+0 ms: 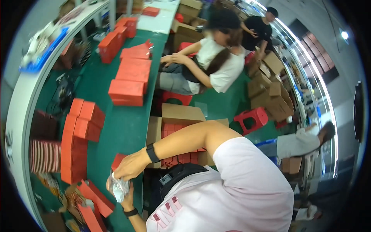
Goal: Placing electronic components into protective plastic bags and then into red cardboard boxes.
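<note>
My right hand (132,165) reaches across from above, a black band on its wrist, with its fingers closed at the top of a shiny, crinkled, clear-silver plastic packet (120,190). From below, my left hand (128,201) is wrapped round the same packet; its wrist also has a black band. What the packet contains cannot be made out. A red box (118,159) lies on the green table top just beyond my right hand, partly covered by it.
Stacked red boxes (73,150) stand across the green table (116,127), with more red boxes (133,71) farther along. Loose red boxes (96,197) lie at lower left. An open carton (183,112) holds small red boxes beside me. A seated co-worker (228,69) is near a red stool (251,120).
</note>
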{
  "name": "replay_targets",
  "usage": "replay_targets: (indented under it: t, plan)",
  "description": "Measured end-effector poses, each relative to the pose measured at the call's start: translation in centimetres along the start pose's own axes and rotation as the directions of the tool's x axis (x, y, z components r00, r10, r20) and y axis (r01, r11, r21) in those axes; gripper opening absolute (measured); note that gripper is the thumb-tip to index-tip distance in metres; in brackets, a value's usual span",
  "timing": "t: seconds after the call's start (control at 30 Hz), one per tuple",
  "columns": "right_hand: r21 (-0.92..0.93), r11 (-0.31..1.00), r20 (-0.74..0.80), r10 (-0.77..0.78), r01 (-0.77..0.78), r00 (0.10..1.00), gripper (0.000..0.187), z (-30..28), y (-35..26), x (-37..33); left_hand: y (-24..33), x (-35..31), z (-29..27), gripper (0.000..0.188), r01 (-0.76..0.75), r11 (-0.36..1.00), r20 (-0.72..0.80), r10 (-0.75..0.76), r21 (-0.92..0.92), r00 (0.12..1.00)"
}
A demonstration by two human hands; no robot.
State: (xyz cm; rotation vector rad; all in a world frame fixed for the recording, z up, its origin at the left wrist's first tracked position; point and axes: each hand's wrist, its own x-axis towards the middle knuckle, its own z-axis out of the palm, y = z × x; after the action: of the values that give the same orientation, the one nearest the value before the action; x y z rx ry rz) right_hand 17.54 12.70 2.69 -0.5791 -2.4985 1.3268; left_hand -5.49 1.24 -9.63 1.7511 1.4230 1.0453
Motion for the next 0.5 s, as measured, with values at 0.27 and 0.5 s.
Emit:
replay_targets:
  t: [0.27,0.5]
  plan:
    - [-0.178,0.979,-0.095,0.083,-0.099,0.992,0.028,-1.1,0.2,-0.5,1.2,3.0,0.3,0.093,0.074,0.968,0.128,-0.044,-0.241,0.991]
    - [0.021,0.877,0.231,0.462,-0.479,0.856,0.03,-4.9,-1.0,-0.3,3.6,4.9,0.1,0.093,0.033,0.992,0.185,-0.01,-0.122,0.983]
